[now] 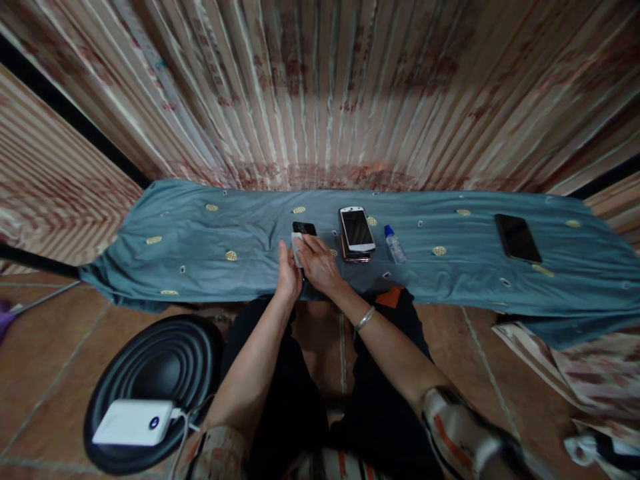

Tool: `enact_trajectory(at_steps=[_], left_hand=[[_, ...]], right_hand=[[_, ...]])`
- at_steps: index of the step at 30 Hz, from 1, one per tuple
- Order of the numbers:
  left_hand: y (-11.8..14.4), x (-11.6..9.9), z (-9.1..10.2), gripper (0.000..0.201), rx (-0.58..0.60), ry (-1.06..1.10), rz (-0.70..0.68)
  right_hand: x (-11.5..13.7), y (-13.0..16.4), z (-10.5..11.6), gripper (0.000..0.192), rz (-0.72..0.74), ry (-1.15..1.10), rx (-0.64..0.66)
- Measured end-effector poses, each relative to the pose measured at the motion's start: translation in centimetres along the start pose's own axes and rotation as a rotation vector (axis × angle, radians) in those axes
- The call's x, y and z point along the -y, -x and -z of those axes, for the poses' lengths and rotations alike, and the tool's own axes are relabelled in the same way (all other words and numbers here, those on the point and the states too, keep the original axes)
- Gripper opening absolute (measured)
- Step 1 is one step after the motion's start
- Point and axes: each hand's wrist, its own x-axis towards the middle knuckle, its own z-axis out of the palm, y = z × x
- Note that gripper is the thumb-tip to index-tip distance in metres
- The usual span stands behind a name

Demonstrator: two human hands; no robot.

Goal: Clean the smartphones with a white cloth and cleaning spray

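Observation:
A black phone [304, 229] lies on the teal cloth [200, 247] covering a low table. My left hand [288, 275] grips its near left side, where a white cloth or pad [297, 249] shows between my hands. My right hand [320, 263] presses flat on the phone's near end, a silver bangle [365, 319] on its wrist. Just right of my hands a white phone [357, 228] rests on a stack of other phones [356, 256]. A small clear bottle with a blue cap [395, 244] lies right of the stack.
Another black phone [517, 237] lies far right on the cloth. A black round stool [155, 373] at my lower left carries a white power bank [134, 421] with a cable. Striped curtain [320, 93] hangs behind the table. Tiled floor and patterned fabric [590, 380] are at right.

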Motion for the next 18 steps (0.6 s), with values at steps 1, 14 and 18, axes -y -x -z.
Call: enact_trajectory(at_steps=[1,14,18], left_hand=[[0.0,0.1,0.0,0.057,0.003,-0.002,0.002],[-0.5,1.2,0.1,0.051,0.011,0.064,0.027],[-1.3,1.6,0.7,0.047,-0.012,0.04,0.024]], right_hand=[[0.0,-0.1,0.0,0.043,-0.003,0.005,-0.006],[0.4,-1.2,0.1,0.045,-0.058,0.054,-0.003],[0.3,-1.3,-0.1,0.046,-0.048,0.062,-0.021]])
